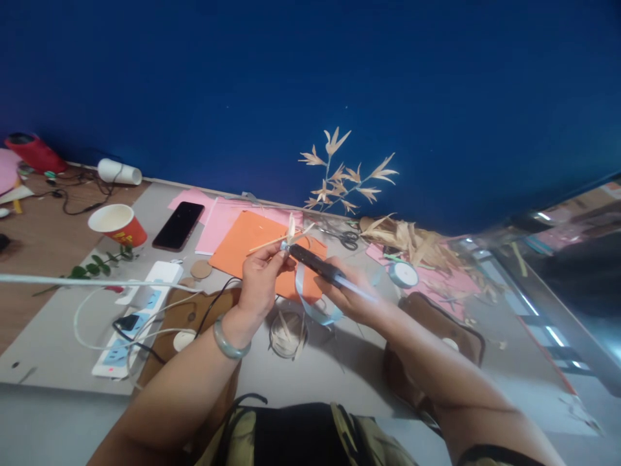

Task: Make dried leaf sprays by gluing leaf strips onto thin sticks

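A slip risked a jab
Left fingers point(277, 261) pinched a pale sprig point(292, 227); right fingers point(330, 291) gripped a black tool point(313, 260), its tip just beside the left fingers.

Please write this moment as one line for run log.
left hand: pinches pale leaf-like piece | right hand: grips black tool, tip near piece | table: orange sheet, black phone, red paper cup
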{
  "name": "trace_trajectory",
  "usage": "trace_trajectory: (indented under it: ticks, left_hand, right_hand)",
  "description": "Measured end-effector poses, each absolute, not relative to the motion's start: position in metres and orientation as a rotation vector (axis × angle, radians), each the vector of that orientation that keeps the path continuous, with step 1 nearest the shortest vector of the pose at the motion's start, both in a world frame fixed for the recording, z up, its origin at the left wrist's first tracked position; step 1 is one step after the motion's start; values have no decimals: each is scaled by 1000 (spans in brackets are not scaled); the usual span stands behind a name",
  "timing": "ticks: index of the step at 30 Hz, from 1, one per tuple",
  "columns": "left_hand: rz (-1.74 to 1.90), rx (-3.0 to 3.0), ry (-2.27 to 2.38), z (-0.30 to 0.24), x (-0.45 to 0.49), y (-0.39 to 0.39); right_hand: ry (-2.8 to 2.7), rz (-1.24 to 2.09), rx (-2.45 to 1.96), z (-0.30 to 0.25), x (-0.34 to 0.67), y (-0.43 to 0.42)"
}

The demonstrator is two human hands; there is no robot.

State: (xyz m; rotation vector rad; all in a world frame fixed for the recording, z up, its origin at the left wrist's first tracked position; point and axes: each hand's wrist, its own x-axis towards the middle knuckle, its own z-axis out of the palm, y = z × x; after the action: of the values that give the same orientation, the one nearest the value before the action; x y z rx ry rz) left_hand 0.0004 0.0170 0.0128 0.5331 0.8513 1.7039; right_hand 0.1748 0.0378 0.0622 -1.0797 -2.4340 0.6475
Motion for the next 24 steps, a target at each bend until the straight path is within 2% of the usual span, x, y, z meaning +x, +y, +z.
trace_trajectory:
  ticks: [24]
  left_hand:
    - [1697,548,849,10,1,18]
  right_hand:
    - [-2479,618,-1087,68,174,35]
